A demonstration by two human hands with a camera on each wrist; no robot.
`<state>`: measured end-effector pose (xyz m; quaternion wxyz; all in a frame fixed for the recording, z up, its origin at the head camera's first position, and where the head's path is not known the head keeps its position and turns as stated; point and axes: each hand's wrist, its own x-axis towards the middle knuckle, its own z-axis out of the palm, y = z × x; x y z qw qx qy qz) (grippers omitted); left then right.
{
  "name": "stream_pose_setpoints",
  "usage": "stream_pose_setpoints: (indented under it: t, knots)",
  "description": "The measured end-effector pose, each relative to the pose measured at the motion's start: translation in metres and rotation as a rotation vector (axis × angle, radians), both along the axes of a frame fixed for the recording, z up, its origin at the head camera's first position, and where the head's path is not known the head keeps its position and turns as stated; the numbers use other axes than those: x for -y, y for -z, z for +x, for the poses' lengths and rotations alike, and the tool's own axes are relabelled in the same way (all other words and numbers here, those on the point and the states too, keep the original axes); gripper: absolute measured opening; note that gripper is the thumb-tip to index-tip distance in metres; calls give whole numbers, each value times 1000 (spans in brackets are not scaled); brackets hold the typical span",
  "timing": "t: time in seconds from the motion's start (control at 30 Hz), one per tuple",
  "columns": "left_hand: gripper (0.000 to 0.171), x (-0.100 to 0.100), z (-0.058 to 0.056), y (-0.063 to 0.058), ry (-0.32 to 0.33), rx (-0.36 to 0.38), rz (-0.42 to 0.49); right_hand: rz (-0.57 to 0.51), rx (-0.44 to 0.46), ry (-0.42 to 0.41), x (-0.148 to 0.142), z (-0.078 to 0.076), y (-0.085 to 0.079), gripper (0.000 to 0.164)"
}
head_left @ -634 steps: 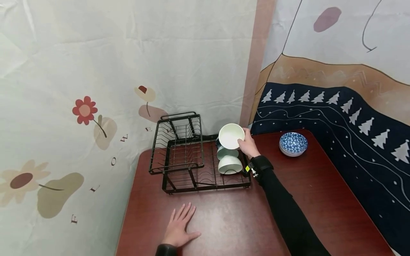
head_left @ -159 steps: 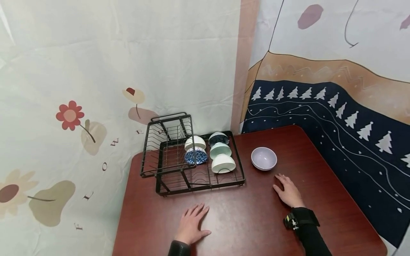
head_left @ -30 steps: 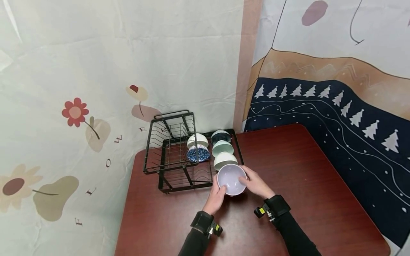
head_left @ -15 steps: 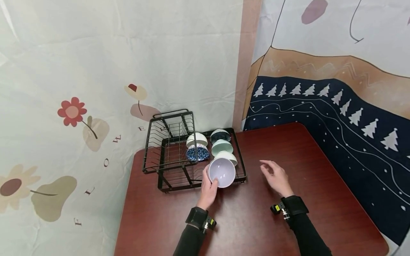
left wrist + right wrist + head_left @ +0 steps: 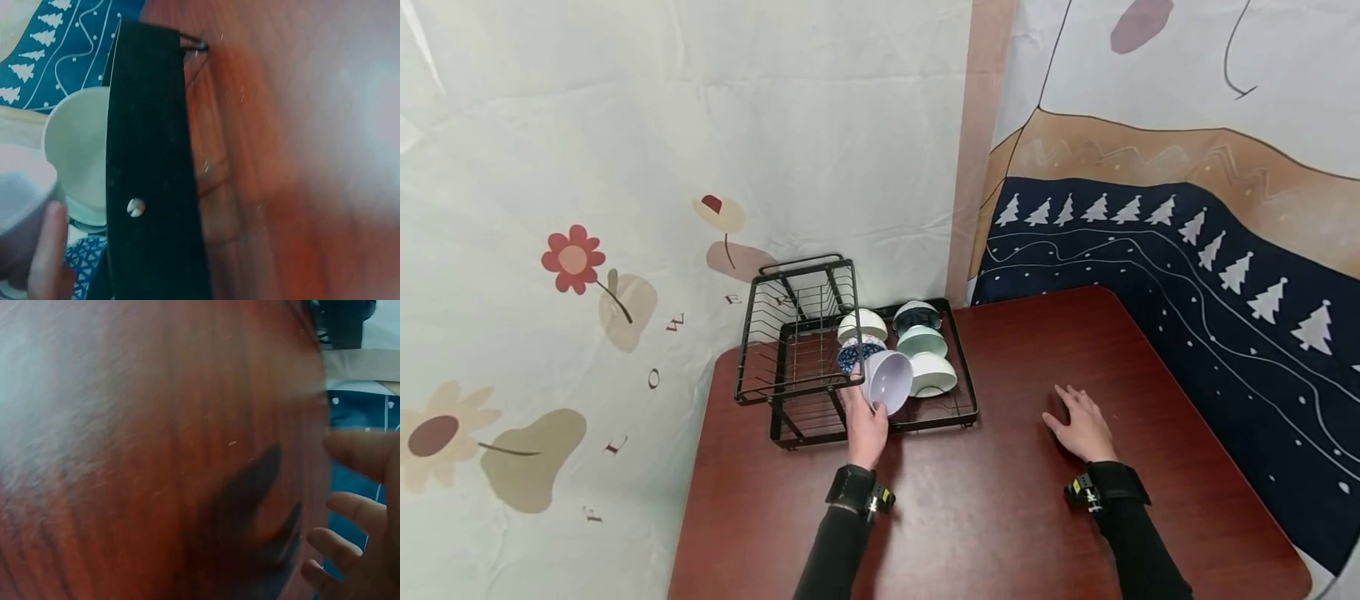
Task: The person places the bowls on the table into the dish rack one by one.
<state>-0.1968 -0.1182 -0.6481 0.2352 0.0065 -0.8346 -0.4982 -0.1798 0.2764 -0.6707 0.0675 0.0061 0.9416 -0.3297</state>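
My left hand grips a lavender bowl, tilted on its side, over the front of a black wire dish rack. A blue-patterned bowl stands just behind it in the left row, partly hidden, with a white bowl further back. The right row has a white bowl, a pale green bowl and a dark blue bowl. In the left wrist view, the lavender bowl shows beside a finger. My right hand is apart from the rack, over the table's right side, holding nothing.
The rack's raised upper basket overhangs its left part, close to my left hand. Under the rack lies a reddish-brown table. A pale cloth wall stands behind, and a dark tree-patterned cloth borders the right.
Both hands held the lavender bowl a second ago; the right let go and moved right. The left carried the bowl left and tilted it. Earlier, the bowl sat on the table, right of the rack.
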Motion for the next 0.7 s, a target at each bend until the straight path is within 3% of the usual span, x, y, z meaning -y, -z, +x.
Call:
stream_pose_setpoints:
  t: [0.1, 0.17, 0.3, 0.47, 0.7]
  knots:
    - [83, 0, -7, -7, -46, 4, -70, 24, 51, -30, -2, -1, 3, 84]
    - [80, -4, -8, -24, -67, 32, -133, 31, 80, -45, -2, -1, 5, 89]
    - [87, -8, -19, -31, -143, 20, -307, 33, 114, -63, -2, -1, 7, 94]
    - [99, -11, -31, -29, -232, -7, -436, 20, 108, -70, -2, -2, 10, 93]
    - [85, -11, -44, -17, -314, -34, -618, 7, 95, -75, -5, 1, 12, 90]
